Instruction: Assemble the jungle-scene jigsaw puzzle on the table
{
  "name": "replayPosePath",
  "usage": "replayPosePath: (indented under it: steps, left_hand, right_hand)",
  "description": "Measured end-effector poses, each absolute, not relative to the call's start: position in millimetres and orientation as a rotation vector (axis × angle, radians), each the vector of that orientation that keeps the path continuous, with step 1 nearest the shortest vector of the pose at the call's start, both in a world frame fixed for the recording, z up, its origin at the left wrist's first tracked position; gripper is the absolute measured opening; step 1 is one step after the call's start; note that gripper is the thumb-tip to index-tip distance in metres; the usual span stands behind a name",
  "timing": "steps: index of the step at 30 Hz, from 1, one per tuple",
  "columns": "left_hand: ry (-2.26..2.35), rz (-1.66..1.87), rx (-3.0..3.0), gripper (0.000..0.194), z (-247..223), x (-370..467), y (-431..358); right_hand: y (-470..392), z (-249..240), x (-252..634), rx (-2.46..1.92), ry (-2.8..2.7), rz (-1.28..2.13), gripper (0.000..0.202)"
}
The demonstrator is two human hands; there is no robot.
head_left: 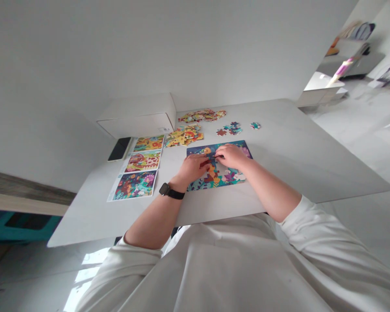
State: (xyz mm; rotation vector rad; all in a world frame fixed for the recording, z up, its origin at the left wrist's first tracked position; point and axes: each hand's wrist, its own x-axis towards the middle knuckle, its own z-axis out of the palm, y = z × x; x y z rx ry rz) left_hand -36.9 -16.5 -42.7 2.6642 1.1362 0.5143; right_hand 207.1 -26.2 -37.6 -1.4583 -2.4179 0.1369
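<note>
On the white table lies a largely assembled jigsaw puzzle (201,184) with dark blue, purple, orange and teal pictures. My left hand (193,167) rests on its left part, fingers stretched toward the middle, thumb apart. Across from it, my right hand (230,155) is closed in a pinch at the upper middle of the puzzle. A small dark puzzle piece (218,156) shows at its fingertips; its outline is partly hidden by the fingers. Beyond the puzzle lie several loose teal and brown puzzle pieces (233,128), with another small teal group (255,125) to their right.
Piles of yellow (183,135) and red-yellow pieces (203,115) lie farther back. Left of the puzzle is a picture sheet (134,185) with three printed scenes, beside a dark phone (119,149). A white box (136,123) stands against the wall.
</note>
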Motion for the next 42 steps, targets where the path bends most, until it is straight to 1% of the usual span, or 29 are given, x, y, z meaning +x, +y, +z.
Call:
replayPosePath:
  steps: [5,12,21,27,36,42]
  left_hand:
    - [1.094,0.495,2.649,0.037,-42.4,-34.8,-16.0]
    - [1.058,0.535,2.617,0.037,-41.5,-34.4,-15.1]
    - [1.117,0.482,2.698,0.038,-42.5,-33.1,-17.5]
    - [1.129,0.463,2.700,0.038,-39.9,-34.0,-19.8]
    - [1.160,0.450,2.728,0.035,-41.7,-33.7,-19.8]
    - [1.098,0.472,2.715,0.034,-44.7,-36.1,-19.5]
  right_hand:
    - [-29.0,-35.4,204.8,-1.405,-2.415,0.176,0.031]
    - [-29.1,-35.4,203.8,-1.474,-2.445,0.189,0.030]
    - [-31.2,-28.0,197.7,-1.491,-2.561,0.121,0.032]
    - [-44.3,-16.8,184.1,-1.666,-2.604,0.087,0.036]
    - [-50.3,-9.4,176.9,-1.694,-2.700,0.043,0.041]
    - [-48.9,-9.4,176.3,-1.707,-2.704,0.065,0.037]
